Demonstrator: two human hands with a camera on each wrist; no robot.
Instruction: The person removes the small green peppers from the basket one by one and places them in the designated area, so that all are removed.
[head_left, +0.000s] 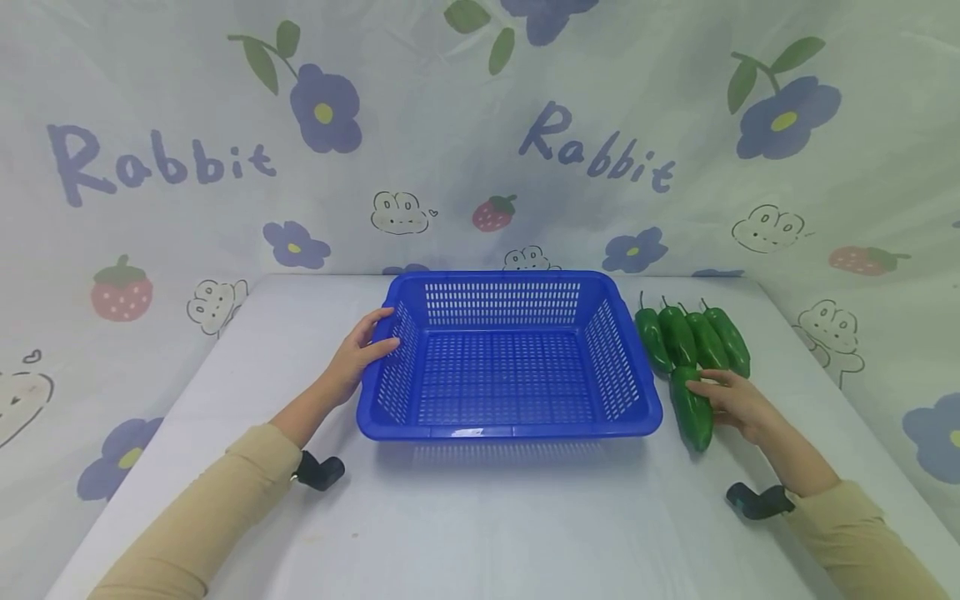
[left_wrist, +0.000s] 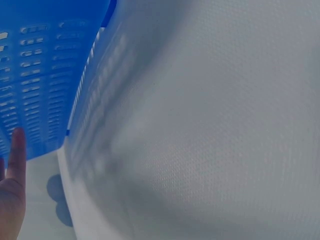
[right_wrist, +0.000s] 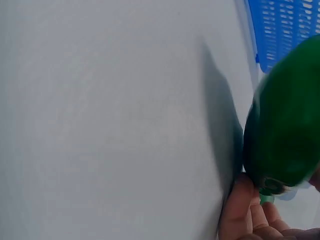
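A blue plastic basket (head_left: 510,431) with slotted walls stands on the white table. At its left side, my left hand (head_left: 358,354) holds the rim, thumb over the edge; in the left wrist view a finger (left_wrist: 18,155) lies along the outer wall. Right of the basket, my right hand (head_left: 738,402) grips a green pepper (head_left: 692,412) between thumb and fingers. That green pepper (right_wrist: 290,120) fills the right side of the right wrist view, casting a shadow on the tabletop. Several more green peppers (head_left: 678,333) lie side by side just beyond it, stems pointing away.
White cloth covers the table (head_left: 480,533). A patterned curtain (head_left: 450,133) with flowers, strawberries and rabbits hangs behind and along the sides. Dark wrist-camera mounts (head_left: 759,502) stick out inward from both sleeves.
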